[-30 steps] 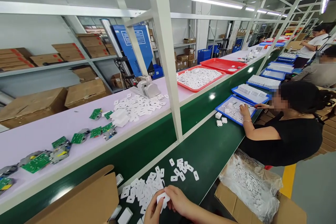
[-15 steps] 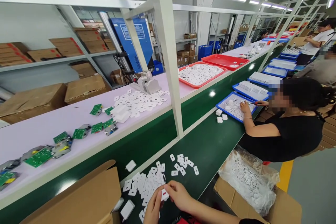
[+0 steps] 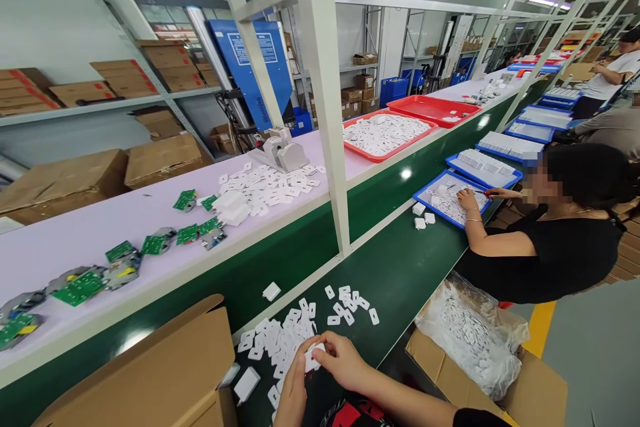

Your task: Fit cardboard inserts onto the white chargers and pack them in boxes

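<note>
Both hands meet low in the middle, in front of a heap of flat white plastic covers (image 3: 285, 340) with small slots. My left hand (image 3: 296, 377) is closed on the left side of a white plastic charger case (image 3: 315, 356). From the right, my right hand (image 3: 345, 361) grips the same piece, its thumb pressed on the near face. Fingers hide part of the piece, and a small reddish spot shows on it. A white block-shaped case (image 3: 247, 384) lies left of the hands, and another white case (image 3: 271, 291) sits beyond the heap.
An open cardboard box (image 3: 165, 373) stands at the left. At the right, a carton with a plastic bag (image 3: 475, 340) holds white parts. A metal post (image 3: 327, 113) rises from the bench. A co-worker (image 3: 545, 240) works over a blue tray (image 3: 425, 197). Green circuit boards (image 3: 80, 288) line the upper shelf.
The held piece has turned, showing a broader white face. My right thumb has shifted onto it. The far white case lies farther off and more to the right. The view has shifted slightly.
</note>
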Tool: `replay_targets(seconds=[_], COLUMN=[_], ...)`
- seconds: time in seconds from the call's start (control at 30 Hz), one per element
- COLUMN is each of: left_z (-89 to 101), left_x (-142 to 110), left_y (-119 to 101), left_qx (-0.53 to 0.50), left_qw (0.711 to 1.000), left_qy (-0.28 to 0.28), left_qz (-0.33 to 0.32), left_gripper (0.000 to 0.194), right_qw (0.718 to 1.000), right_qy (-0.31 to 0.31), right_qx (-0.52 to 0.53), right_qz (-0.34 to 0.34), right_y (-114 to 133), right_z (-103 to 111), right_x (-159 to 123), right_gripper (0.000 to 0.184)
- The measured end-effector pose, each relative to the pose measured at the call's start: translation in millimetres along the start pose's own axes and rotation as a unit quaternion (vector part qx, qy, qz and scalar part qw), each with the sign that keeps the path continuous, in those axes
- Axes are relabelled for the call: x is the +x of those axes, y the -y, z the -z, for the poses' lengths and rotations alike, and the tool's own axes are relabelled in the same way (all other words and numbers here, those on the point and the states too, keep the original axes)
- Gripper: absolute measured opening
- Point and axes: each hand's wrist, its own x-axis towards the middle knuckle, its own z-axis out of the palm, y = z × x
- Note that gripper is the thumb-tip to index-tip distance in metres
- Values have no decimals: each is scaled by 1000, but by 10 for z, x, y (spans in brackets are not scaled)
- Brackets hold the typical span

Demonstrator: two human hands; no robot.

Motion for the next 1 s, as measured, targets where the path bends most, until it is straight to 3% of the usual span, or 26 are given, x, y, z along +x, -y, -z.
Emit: replay_targets(seconds=[0.17, 0.27, 0.37, 0.5, 0.73, 1.0], left_z=[-7, -9, 29, 110, 158, 69], left_x=[-63, -125, -190, -256, -300, -287], left_y=[-201, -384, -586, -840, -1034, -940], left_qx=[8, 28, 68, 126, 113, 126], left_qw=[998, 992, 974, 947, 951, 955], left_qy=[-6, -36, -59, -43, 12, -40], left_qz=[-56, -120, -207, -292, -288, -266], left_gripper=[70, 60, 52, 46, 58, 53], right_qw=[998, 990, 980, 973, 974, 977], right_qy=[20, 52, 58, 54, 32, 62], right_qx=[20, 45, 35, 8, 9, -4], right_qz=[51, 125, 185, 226, 224, 203], right_y=[257, 463, 665, 827, 804, 812], right_z=[127, 219, 298, 346, 327, 301], right_x=[-45, -99, -149, -188, -224, -253], right_gripper=[26, 36, 45, 50, 50, 40])
